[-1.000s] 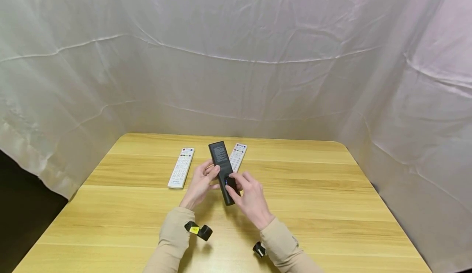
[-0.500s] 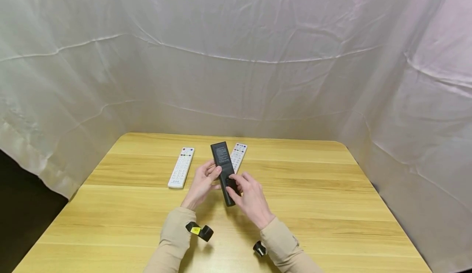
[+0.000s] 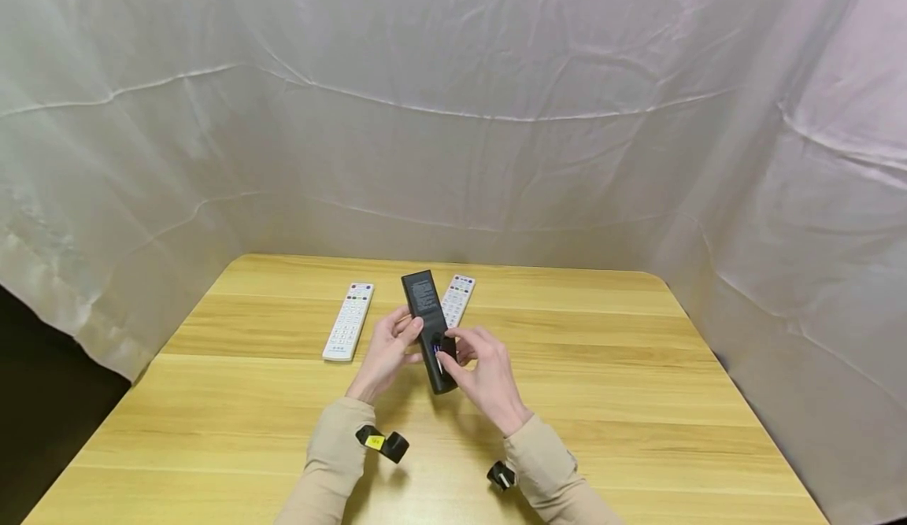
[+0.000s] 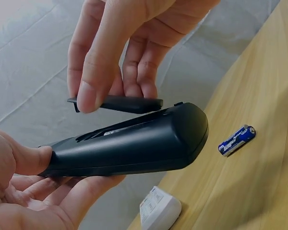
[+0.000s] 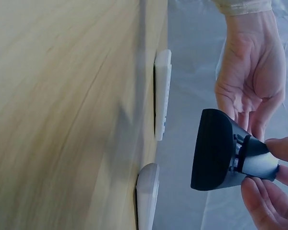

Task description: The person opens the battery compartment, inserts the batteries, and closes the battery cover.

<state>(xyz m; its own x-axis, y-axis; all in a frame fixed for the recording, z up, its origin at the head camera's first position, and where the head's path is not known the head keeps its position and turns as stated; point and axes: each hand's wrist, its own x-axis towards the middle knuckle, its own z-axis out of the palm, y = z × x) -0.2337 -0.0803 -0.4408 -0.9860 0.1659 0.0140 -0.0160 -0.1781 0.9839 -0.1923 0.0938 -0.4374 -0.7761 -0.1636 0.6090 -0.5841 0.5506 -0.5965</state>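
Held in my left hand [image 3: 385, 352] is a black remote control [image 3: 425, 305], its back with the printed label turned up and its lower end tilted toward me. My right hand [image 3: 489, 379] pinches the remote's black battery cover [image 4: 122, 104] between thumb and fingers. In the left wrist view the cover hovers over the battery compartment, one end close to the remote's end. Blue shows inside the compartment in the head view. From the right wrist, the cover [image 5: 259, 160] stands partly raised, with metal and battery parts visible beneath it.
One white remote [image 3: 347, 324] lies left of my hands on the wooden table [image 3: 602, 367]. Another white remote [image 3: 457, 298] lies behind the black one, partly covered by it. A blue battery [image 4: 236, 141] rests on the table. Grey curtains surround the table.
Half a second ago the cover and fingers hid the compartment; now my right hand has raised the cover and blue shows inside. The black remote has shifted slightly left.
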